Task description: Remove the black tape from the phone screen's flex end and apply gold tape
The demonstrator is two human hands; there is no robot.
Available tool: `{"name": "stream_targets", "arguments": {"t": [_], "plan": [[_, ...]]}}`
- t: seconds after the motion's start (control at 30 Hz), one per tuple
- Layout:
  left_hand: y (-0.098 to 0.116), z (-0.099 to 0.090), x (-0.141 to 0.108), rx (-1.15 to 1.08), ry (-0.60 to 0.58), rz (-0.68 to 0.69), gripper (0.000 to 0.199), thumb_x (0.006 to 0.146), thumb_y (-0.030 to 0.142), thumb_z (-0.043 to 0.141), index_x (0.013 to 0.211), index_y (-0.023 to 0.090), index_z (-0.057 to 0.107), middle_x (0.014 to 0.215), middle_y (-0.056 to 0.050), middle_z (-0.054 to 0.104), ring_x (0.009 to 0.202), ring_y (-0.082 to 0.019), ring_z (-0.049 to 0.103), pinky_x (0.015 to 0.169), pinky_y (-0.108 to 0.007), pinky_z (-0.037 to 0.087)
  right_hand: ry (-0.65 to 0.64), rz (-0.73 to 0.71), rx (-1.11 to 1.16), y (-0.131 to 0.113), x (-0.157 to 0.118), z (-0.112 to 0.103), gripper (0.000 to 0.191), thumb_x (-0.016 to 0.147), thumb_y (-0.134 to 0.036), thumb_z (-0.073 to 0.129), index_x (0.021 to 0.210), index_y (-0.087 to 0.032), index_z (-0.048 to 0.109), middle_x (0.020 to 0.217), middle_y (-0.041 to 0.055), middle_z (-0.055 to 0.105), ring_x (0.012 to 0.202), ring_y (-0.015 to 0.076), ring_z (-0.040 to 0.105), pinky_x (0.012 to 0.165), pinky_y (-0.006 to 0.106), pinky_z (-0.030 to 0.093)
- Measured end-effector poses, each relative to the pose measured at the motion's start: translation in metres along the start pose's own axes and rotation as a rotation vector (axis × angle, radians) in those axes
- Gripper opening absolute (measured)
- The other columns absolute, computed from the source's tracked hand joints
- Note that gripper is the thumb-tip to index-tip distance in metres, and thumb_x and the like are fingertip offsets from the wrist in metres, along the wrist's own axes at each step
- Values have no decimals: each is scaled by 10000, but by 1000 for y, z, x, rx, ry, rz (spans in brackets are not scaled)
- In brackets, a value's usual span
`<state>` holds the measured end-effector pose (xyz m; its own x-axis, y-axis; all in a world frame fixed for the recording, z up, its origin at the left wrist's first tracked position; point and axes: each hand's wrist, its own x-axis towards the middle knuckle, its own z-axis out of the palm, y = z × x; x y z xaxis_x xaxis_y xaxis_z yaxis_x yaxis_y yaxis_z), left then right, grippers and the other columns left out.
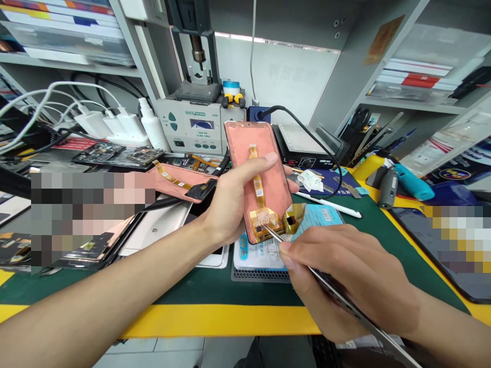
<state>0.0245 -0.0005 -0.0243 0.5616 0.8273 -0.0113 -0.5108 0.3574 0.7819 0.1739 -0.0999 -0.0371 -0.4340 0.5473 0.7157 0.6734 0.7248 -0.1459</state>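
Note:
My left hand (233,199) grips a phone screen (270,174) by its sides, thumb across its copper-coloured back, fingers round the far edge. A gold flex cable (258,186) runs down that back to a wider circuit area (264,222) at the lower end. From the lower right corner a gold flap (293,217) sticks out. My right hand (345,276) is closed round slim metal tweezers (326,281). Their tip is at the circuit area; whether it touches I cannot tell. Below the screen lies a blue and white packet (261,253) on a perforated grey plate (261,275).
A second copper-backed screen (176,179) and a white phone back (159,227) lie left. Behind stand a grey soldering station (195,125) and chargers (111,125). A white pen-like tool (330,204) lies right, near a black cable (322,133). A dark screen (429,250) sits far right.

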Motion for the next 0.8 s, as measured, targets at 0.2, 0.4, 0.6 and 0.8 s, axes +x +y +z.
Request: {"name": "stream_targets", "arguments": {"t": [0.2, 0.4, 0.6, 0.8], "plan": [[0, 1, 0, 19, 10, -1, 322, 816, 424, 681, 890, 116, 738, 788, -105, 733, 731, -215, 702, 662, -306, 552, -18, -15, -3, 3, -1, 0, 94, 894, -73, 617, 913, -165, 610, 737, -5, 723, 656, 120, 694, 649, 274, 547], [0, 1, 0, 9, 11, 3, 302, 808, 415, 692, 880, 126, 743, 808, -94, 732, 760, -221, 707, 668, -310, 552, -11, -19, -1, 2, -3, -2, 92, 900, -80, 613, 917, -171, 608, 738, -8, 719, 645, 115, 688, 634, 267, 542], [0, 2, -1, 9, 15, -3, 312, 798, 426, 701, 871, 126, 748, 796, -90, 729, 745, -218, 701, 647, -305, 542, -2, 1, -18, 1, 0, 1, 91, 900, -85, 622, 914, -174, 614, 739, -10, 718, 657, 118, 693, 659, 268, 547], [-1, 0, 0, 1, 5, 12, 309, 823, 388, 666, 883, 98, 753, 809, -102, 724, 758, -210, 704, 658, -307, 553, -10, -15, -11, 1, -1, 0, 85, 898, -86, 619, 916, -169, 620, 747, -9, 723, 657, 117, 689, 649, 270, 543]]}}
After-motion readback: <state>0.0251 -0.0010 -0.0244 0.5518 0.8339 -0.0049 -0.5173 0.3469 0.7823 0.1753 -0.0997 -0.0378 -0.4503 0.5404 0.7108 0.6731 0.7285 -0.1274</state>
